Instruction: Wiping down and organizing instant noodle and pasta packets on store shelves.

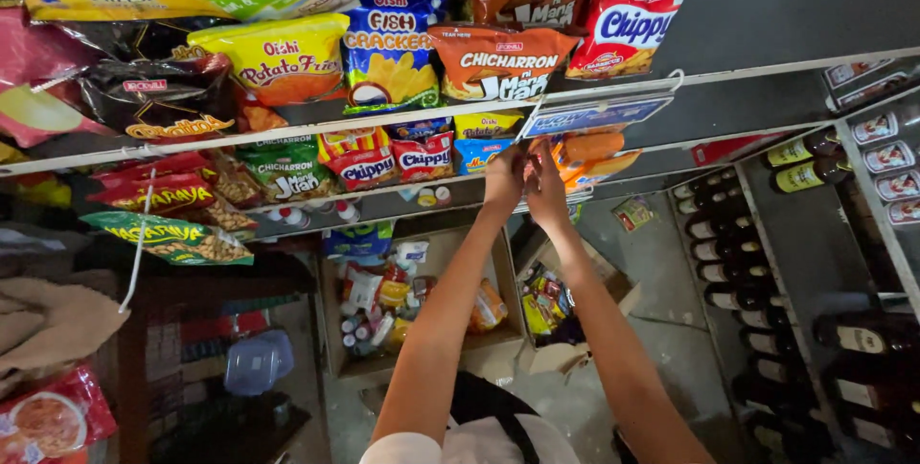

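**Both hands up at the hanging snack strip**

Both arms reached up and away from the camera, bare to the short white sleeves. The left hand (504, 179) and the right hand (546, 188) met side by side, nearly touching, just under a blue plastic sign strip (594, 117) clipped at the edge of a white shelf rail (767, 69). The fingers of each hand were curled inward and appeared to pinch something small at the lower end of the strip, close to a string of orange packets (586, 159); the view was too tight to tell what sat between the fingertips, or how firmly they were closed.

Around the hands hung glossy, crinkled foil bags in rows: a brown pork-rind bag (498, 61) directly above, a blue cracker bag (391, 47) to its left, a yellow fries bag (280, 57) further left, and a red-and-white corn chip bag (628, 23) to the right. Smaller red packets (422, 155) dangled lower.

Below the arms lay an open cardboard box (503, 277) filled with small bottles and sachets, and a second, tilted box (613, 287) beside it holding bright wrapped sweets. A rounded clear plastic tub (257, 360) stood to the left. To the right, dark glass bottles (728, 263) with pale labels stood in shelf rows.
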